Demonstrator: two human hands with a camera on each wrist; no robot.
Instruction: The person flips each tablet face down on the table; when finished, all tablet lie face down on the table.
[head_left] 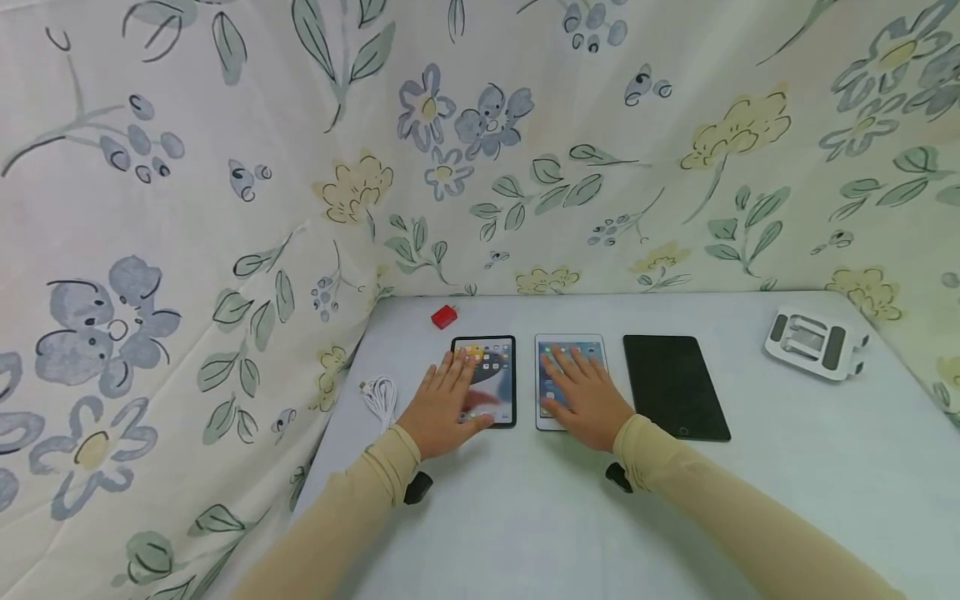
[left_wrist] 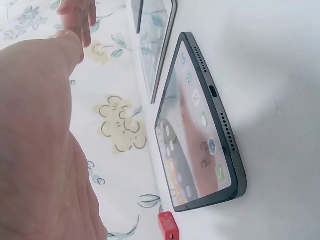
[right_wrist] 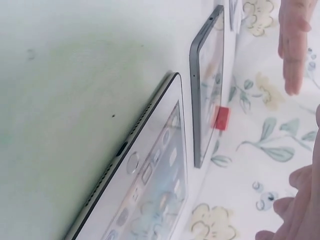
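Beige fabric sleeves (head_left: 337, 517) extend over the white surface (head_left: 510, 533); left hand (head_left: 442, 408), grip wide, hovers above a black-framed rectangular tablet (head_left: 497, 377), right hand (head_left: 588, 402), equally wide, above a white-framed tablet (right_wrist: 150, 192). Screen icons (left_wrist: 212, 147) show writing too small to read.

Blue and yellow flowers with green leaves pattern the cloth (head_left: 457, 229) behind the white tablet (head_left: 546, 382).
The white tablet has a blue screen dotted with multicoloured icons; just left of it, the left tablet (head_left: 491, 385) pairs a black bezel and grey edge with a white-and-grey screen touched with yellow. Right of the white tablet, the right tablet (head_left: 675, 387) is plain black; farther right, the stand (head_left: 812, 343) is white with dark grey pads. Farther left of the white tablet, the plug (head_left: 444, 317) is bright red, the cable (head_left: 381, 398) white. Under it, the table (head_left: 525, 533) is plain white; in front, the sleeves (head_left: 360, 483) are pale yellow.
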